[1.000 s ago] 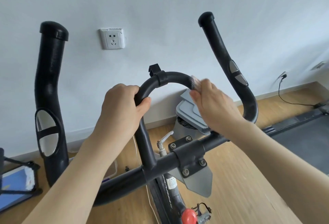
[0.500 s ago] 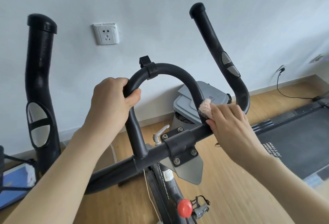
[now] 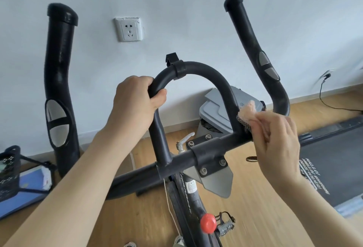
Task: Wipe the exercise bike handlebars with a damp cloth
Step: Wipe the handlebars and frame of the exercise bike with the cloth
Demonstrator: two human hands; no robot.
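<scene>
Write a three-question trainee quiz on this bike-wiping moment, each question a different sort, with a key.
1. True or false: the left hand holds the cloth.
2. Multiple choice: where is the cloth pressed? A) the top of the loop bar B) the foot of the loop's right leg, near the crossbar C) the left upright grip
3. Fill in: the knob low on the frame is ____.

Key: 1 false, the right hand holds it while the left grips the loop's left side; 2 B; 3 red.
</scene>
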